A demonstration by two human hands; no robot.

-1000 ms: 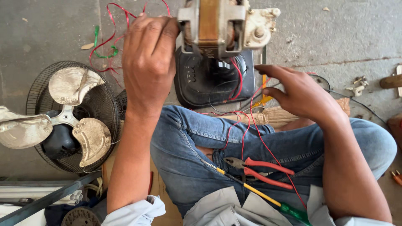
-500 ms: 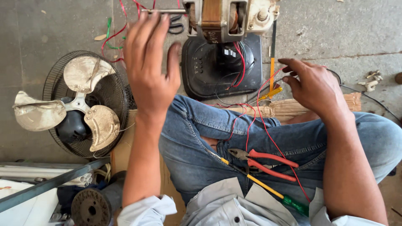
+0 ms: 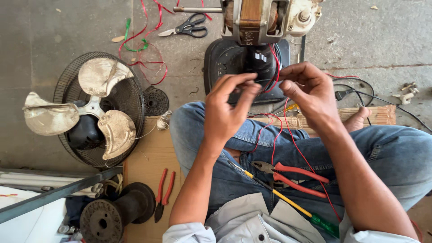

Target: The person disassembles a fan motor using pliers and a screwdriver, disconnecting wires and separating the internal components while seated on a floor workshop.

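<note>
So the person's sitting cross-legged on the grey concrete floor (image 3: 67, 31) with the bare fan motor with copper-coloured winding and cream housing (image 3: 265, 18) parked at 12 o'clock, right above the black plastic fan base (image 3: 225, 63). Makes sense, the thin red and black wire leads (image 3: 270, 74) drop straight from the motor toward the lap, so both hands can meet on them without stretching.

Left hand (image 3: 227, 108) is curled nearly closed, thumb and fingertips pinching what looks like a wire end. Right hand (image 3: 310, 92) is bent the same way, fingers pinched on the wires just beside the left one. Can't quite tell which strand each one has, too small.

Red-handled pliers (image 3: 292, 175) and a yellow-and-green screwdriver (image 3: 283, 200) lie on the jeans at 6 o'clock, handy for a quick grab. Loose red wire trails over the leg around them, bit of a tangle.

At 9 o'clock there's a metal three-blade fan on its black wire guard (image 3: 85, 117). Black-handled scissors (image 3: 186, 29) at 11, another red-handled cutter (image 3: 162, 193) on the brown cardboard sheet (image 3: 148, 157) at 7, near a black spool (image 3: 112, 211).
</note>
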